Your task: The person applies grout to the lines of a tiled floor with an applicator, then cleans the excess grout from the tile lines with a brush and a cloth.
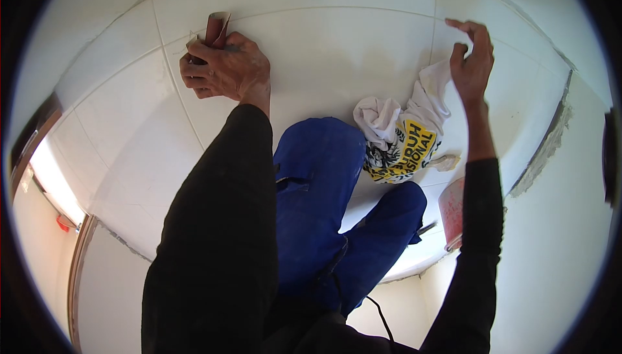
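Observation:
My left hand (pixel 221 67) is closed around a folded reddish-brown piece of sandpaper (pixel 216 28) and presses it against a grout line of the white floor tiles (pixel 324 49). My right hand (pixel 472 62) rests with spread fingertips on the tile at the right, holding nothing. My knees in blue trousers (pixel 321 185) kneel on the floor between my two black sleeves.
A crumpled white cloth with a yellow and black print (pixel 402 143) lies on the tiles beside my right forearm. A red bucket (pixel 451 210) stands behind that arm. A rough wall base edge (pixel 547 146) runs at the right; a doorway threshold (pixel 78 250) lies at the left.

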Available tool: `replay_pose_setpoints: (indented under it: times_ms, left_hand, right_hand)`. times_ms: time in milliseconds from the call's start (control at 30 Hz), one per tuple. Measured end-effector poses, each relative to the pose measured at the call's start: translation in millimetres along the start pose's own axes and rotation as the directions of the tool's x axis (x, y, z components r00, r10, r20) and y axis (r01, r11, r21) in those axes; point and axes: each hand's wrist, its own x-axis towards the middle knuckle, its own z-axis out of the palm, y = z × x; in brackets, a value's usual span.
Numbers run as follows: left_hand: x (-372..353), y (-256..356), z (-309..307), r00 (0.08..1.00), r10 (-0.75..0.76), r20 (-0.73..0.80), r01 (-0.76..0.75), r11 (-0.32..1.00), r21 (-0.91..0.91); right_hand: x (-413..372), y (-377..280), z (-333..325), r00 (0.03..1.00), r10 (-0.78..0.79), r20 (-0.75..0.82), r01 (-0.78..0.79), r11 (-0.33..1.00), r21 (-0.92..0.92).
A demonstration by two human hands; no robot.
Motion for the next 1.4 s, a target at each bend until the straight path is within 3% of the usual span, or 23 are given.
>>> replay_pose_setpoints:
  times_ms: [167, 233, 300, 333, 367, 433, 467, 633, 700, 767, 833, 867, 900, 933, 967, 1033, 1067, 1133, 1233, 1267, 1333, 1367, 1400]
  left_hand:
    - [0, 3, -7, 0.998, -0.01, 0.06, 0.013, 0.999, -0.046]
    - [0, 3, -8, 0.997, -0.003, 0.081, 0.008, 0.998, -0.07]
    - [0, 1, -6, 0.997, -0.018, 0.069, 0.021, 0.999, -0.04]
    - [0, 2, -7, 0.996, -0.033, 0.088, 0.038, 0.998, -0.052]
    - [0, 5, -9, 0.998, -0.014, 0.066, 0.019, 0.997, -0.072]
    - [-3, 7, -13, 0.999, -0.017, 0.042, 0.019, 0.998, -0.063]
    - [-5, 0, -6, 0.999, 0.031, -0.008, -0.032, 0.995, -0.096]
    - [-5, -4, -12, 0.994, -0.008, -0.107, -0.01, 0.986, -0.166]
    - [-5, -25, -35, 0.987, 0.15, 0.052, -0.122, 0.926, -0.356]
    - [-14, -23, -84, 0.981, 0.189, 0.04, -0.156, 0.898, -0.411]
    - [-23, -18, -124, 0.915, 0.404, 0.02, -0.382, 0.88, -0.282]
    - [-34, -10, -138, 0.824, 0.555, 0.115, -0.434, 0.748, -0.502]
    - [-50, 1, -152, 0.696, 0.699, 0.165, -0.417, 0.58, -0.7]
    - [-80, 26, -177, 0.604, 0.732, 0.315, -0.238, 0.543, -0.805]
    - [-106, 37, -178, 0.433, 0.865, 0.253, -0.298, 0.402, -0.866]
    - [-153, 66, -190, 0.261, 0.941, 0.215, -0.44, 0.314, -0.841]
    - [-172, 71, -185, 0.266, 0.94, 0.213, -0.437, 0.314, -0.843]
    - [-202, 70, -159, 0.195, 0.809, 0.555, -0.188, 0.586, -0.788]
    - [-212, 76, -139, 0.27, 0.871, 0.411, -0.256, 0.476, -0.841]
    - [-211, 78, -136, 0.269, 0.869, 0.414, -0.26, 0.48, -0.838]
    - [-210, 87, -132, 0.144, 0.757, 0.638, -0.135, 0.653, -0.745]
    - [-212, 91, -129, 0.14, 0.758, 0.637, -0.135, 0.652, -0.746]
    - [-217, 90, -119, 0.238, 0.721, 0.65, -0.1, 0.684, -0.722]
  right_hand:
    - [-70, -92, -15, 0.933, 0.342, -0.114, -0.36, 0.874, -0.325]
    - [-104, -120, -12, 0.795, 0.606, 0.013, -0.57, 0.755, -0.323]
    - [-130, -128, -1, 0.689, 0.72, 0.082, -0.699, 0.69, -0.188]
    - [-140, -127, 1, 0.819, 0.573, -0.038, -0.567, 0.797, -0.206]
    - [-148, -127, 2, 0.817, 0.572, -0.065, -0.574, 0.798, -0.186]
    - [-156, -134, -4, 0.541, 0.84, -0.044, -0.773, 0.518, 0.366]
    - [-158, -138, -7, 0.513, 0.851, -0.11, -0.742, 0.504, 0.441]
    - [-180, -145, -37, 0.459, 0.881, -0.111, -0.817, 0.468, 0.336]
    - [-190, -144, -47, 0.44, 0.884, -0.159, -0.774, 0.463, 0.432]
    - [-196, -146, -64, 0.433, 0.896, -0.1, -0.83, 0.439, 0.344]
    - [-190, -152, -73, 0.478, 0.872, -0.1, -0.756, 0.467, 0.459]
    - [-190, -151, -74, 0.478, 0.873, -0.097, -0.756, 0.465, 0.46]
    - [-191, -152, -74, 0.447, 0.895, 0.007, -0.76, 0.375, 0.531]
    - [-192, -155, -75, 0.415, 0.902, 0.118, -0.763, 0.274, 0.585]
    - [-186, -161, -73, 0.419, 0.9, 0.123, -0.766, 0.277, 0.581]
    - [-171, -176, -69, 0.403, 0.884, 0.237, -0.562, 0.034, 0.827]
    - [-183, -166, -66, 0.359, 0.833, 0.421, -0.663, -0.09, 0.743]
    - [-191, -167, -63, 0.386, 0.818, 0.426, -0.583, -0.141, 0.8]
    - [-171, -187, -76, 0.329, 0.84, 0.431, -0.461, -0.256, 0.85]
    - [-173, -188, -76, 0.366, 0.837, 0.408, -0.487, -0.202, 0.85]
    - [-186, -180, -76, 0.456, 0.806, 0.377, -0.584, -0.048, 0.81]
    - [-191, -179, -76, 0.453, 0.809, 0.375, -0.583, -0.049, 0.811]
    - [-191, -180, -78, 0.528, 0.797, 0.294, -0.62, 0.125, 0.774]
